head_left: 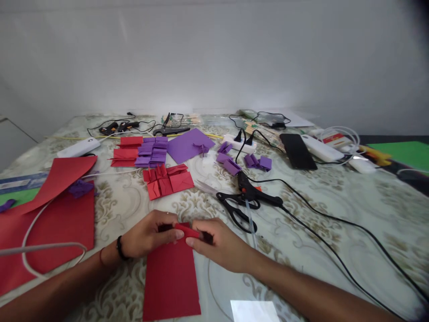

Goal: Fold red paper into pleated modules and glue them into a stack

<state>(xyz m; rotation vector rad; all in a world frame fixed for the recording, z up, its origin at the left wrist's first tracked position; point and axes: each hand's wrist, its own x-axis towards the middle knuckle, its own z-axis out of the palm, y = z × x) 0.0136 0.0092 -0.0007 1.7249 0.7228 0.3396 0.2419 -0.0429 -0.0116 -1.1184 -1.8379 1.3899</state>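
Observation:
A long strip of red paper lies before me, its far end folded over and lifted off the table. My left hand pinches that folded end at its left side, thumb on top. At the other side, my right hand grips the same fold between thumb and fingers. Just beyond my hands sits a folded red paper piece. Black-handled scissors rest to the right, partly under a black glue gun with a clear glue stick in it.
Folded purple pieces lie behind, beside a purple sheet. Large red sheets cover the left, crossed by a white cable. A power strip, a black phone and more cords occupy the back right. A white paper lies at the front edge.

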